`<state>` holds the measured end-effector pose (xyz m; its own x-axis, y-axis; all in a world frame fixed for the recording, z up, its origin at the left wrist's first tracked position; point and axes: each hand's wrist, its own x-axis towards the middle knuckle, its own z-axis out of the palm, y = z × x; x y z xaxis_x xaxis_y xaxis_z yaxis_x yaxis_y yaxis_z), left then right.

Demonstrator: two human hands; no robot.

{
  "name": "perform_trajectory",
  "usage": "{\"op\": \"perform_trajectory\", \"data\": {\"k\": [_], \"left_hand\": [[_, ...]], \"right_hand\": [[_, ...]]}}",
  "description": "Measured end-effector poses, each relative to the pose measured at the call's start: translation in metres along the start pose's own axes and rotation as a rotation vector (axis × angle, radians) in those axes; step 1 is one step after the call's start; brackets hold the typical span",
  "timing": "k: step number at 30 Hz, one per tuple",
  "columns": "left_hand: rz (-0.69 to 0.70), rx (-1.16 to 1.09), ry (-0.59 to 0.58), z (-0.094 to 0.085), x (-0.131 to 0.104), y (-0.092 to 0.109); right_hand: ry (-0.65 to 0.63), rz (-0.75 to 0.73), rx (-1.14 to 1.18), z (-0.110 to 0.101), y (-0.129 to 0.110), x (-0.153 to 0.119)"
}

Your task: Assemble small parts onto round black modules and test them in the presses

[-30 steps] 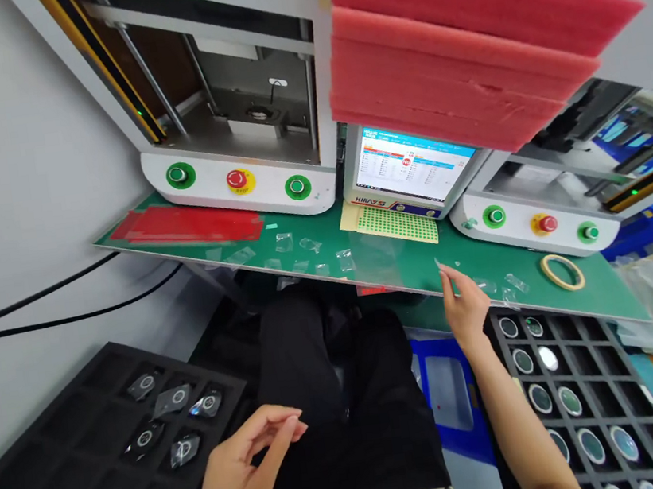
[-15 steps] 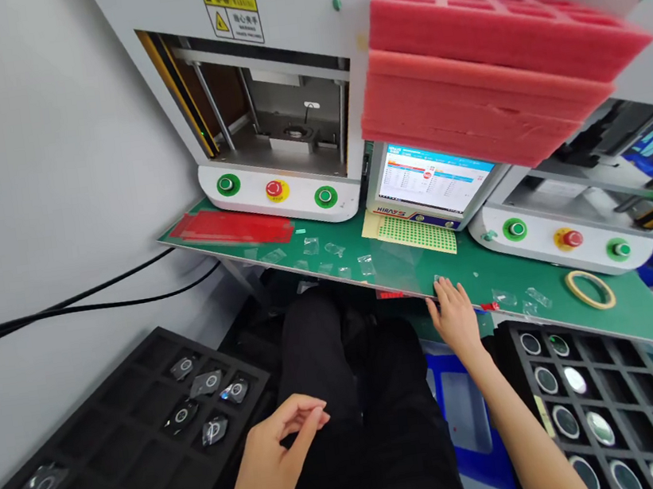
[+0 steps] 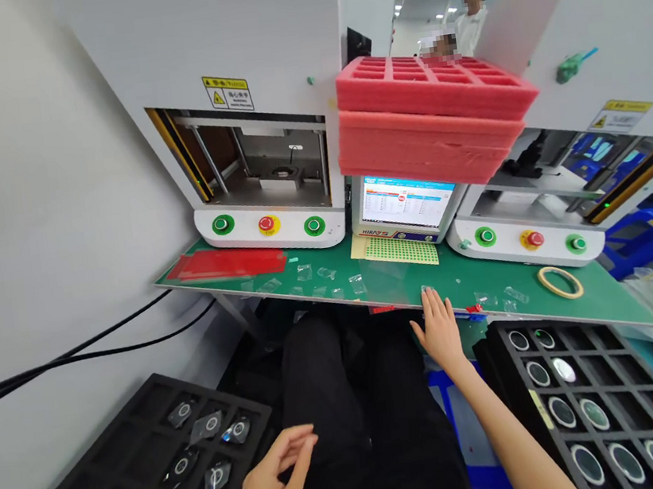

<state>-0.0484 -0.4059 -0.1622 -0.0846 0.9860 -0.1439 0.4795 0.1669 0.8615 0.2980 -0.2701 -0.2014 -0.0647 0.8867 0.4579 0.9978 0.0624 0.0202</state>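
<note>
My left hand [image 3: 276, 479] hovers over my lap, fingers curled and thumb tip against the fingertips, with nothing visible in it. To its left, a black foam tray [image 3: 114, 485] holds several small round parts [image 3: 217, 477] in clear film. My right hand [image 3: 439, 330] lies open at the front edge of the green table [image 3: 395, 282], fingers spread. A small piece of clear film [image 3: 427, 290] is at its fingertips; whether it sticks to them I cannot tell. Right of that forearm, another black tray [image 3: 616, 407] has several round lenses [image 3: 587, 465] in its pockets.
Two press machines flank a screen [image 3: 405, 203], with red foam trays [image 3: 426, 139] stacked above it. On the table are red strips [image 3: 226, 263], a sheet of green dots [image 3: 399, 251], film scraps [image 3: 357, 283] and a tape roll [image 3: 560, 283]. A person [image 3: 469, 25] stands behind.
The camera view has tilted up and turned slightly, so more of the machines and the person behind shows. My right hand stays at the table edge; my left hand keeps its curled shape over my lap.
</note>
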Motion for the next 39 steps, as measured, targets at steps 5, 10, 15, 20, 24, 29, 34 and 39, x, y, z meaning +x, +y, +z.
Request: {"op": "perform_trajectory", "data": {"k": [5, 10, 15, 20, 24, 29, 34, 39], "left_hand": [[0.26, 0.409, 0.277, 0.052, 0.026, -0.048], [0.342, 0.685, 0.317, 0.072, 0.023, -0.06], [0.385, 0.8, 0.331, 0.066, 0.018, -0.052], [0.322, 0.81, 0.341, 0.057, 0.021, -0.051], [0.29, 0.754, 0.311, 0.047, 0.02, -0.053], [0.229, 0.656, 0.223, 0.039, 0.015, -0.049], [0.144, 0.555, 0.086, 0.038, 0.017, -0.034], [0.104, 0.464, 0.098, 0.039, 0.015, -0.015]], "right_hand": [[-0.009, 0.02, 0.013, 0.004, -0.003, -0.002], [-0.014, 0.022, 0.038, 0.005, -0.005, -0.004], [0.015, 0.037, 0.075, 0.006, -0.006, -0.005], [0.033, 0.044, 0.093, 0.008, -0.006, -0.004], [0.019, 0.038, 0.092, 0.008, -0.005, -0.005], [0.021, 0.023, 0.082, 0.007, -0.003, -0.006], [0.065, 0.004, 0.057, 0.005, -0.004, -0.005], [0.108, -0.04, 0.063, 0.002, -0.002, -0.006]]}}
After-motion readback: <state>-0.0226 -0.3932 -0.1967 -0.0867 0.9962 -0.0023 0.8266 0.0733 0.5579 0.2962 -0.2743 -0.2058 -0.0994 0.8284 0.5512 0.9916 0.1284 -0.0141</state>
